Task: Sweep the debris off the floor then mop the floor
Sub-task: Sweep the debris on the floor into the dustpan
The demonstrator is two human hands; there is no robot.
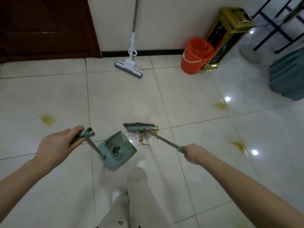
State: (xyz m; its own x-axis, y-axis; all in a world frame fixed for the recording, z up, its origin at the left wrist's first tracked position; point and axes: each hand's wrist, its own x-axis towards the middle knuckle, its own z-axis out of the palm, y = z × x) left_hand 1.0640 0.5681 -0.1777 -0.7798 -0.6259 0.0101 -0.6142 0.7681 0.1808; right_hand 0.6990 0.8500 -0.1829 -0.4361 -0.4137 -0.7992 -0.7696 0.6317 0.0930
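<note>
My left hand (57,143) curls round the top grip of the teal dustpan (118,150), which is tilted with its open mouth just beside the debris (146,139) on the tiled floor (49,96). My right hand (195,153) wraps the broom (139,128) handle, the bristles set against the far side of the pile. The sponge mop (130,63) leans on the far wall near an orange bucket (195,56).
</note>
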